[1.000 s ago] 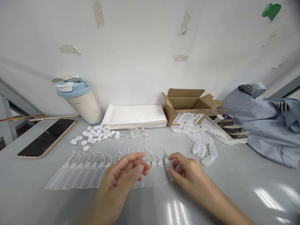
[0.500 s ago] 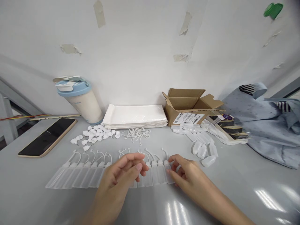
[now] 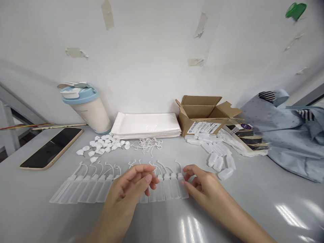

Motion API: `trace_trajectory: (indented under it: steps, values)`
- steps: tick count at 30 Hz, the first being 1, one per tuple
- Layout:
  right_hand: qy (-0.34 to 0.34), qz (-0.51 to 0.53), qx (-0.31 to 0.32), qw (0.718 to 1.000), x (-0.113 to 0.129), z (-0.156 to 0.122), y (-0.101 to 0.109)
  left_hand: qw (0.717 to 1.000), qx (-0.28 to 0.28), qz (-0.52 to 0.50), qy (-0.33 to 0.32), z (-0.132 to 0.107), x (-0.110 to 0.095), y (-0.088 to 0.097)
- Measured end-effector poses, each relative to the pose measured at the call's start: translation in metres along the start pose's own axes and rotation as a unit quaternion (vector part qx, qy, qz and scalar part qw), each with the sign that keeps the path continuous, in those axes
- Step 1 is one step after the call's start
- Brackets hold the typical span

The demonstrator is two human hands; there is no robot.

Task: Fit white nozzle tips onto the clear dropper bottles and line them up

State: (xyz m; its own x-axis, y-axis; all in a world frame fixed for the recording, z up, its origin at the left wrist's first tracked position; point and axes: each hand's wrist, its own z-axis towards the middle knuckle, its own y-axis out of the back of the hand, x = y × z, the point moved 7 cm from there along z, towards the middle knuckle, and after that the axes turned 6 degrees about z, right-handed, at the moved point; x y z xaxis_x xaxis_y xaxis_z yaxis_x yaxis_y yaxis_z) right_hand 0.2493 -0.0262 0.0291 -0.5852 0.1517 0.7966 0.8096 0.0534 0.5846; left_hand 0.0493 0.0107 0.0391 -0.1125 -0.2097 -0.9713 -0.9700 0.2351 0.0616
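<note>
Drew rightmost bottle [image 3: 182,189] up beside row of bottles [image 3: 76,190] | seemingly made it one longer | right hand [image 3: 202,184]: parted grip at bottle's edge | left hand [image 3: 128,190]: parted, empty grip

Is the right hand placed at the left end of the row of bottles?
No, the right hand is by the last bottle at the right end of the row of bottles.

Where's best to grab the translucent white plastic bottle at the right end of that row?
I'd grip that translucent bottle by its body, just below the neck, from the right: a neighbouring bottle crowds its left, while the right hand is at its right edge. Avoid the thin, curved white tube on top; it looks flexible.
</note>
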Motion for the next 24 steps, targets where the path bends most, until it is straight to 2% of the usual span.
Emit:
trace_trajectory:
  steps: [7,13,19,24]
  values:
    - [-0.008,-0.018,0.000,1.000,-0.001,0.000,0.003,1.000,0.011,0.000,-0.002,0.002,0.002,0.000]
    - [-0.009,-0.080,0.039,0.996,0.004,-0.002,0.014,1.000,0.006,0.000,-0.005,0.002,0.000,0.000]
    - [0.058,-0.089,0.077,0.991,0.009,-0.005,0.019,1.000,0.018,-0.006,-0.002,0.001,0.002,0.000]
    - [0.058,-0.099,0.110,0.987,0.008,-0.005,0.015,1.000,0.022,-0.010,-0.006,0.002,0.004,0.001]
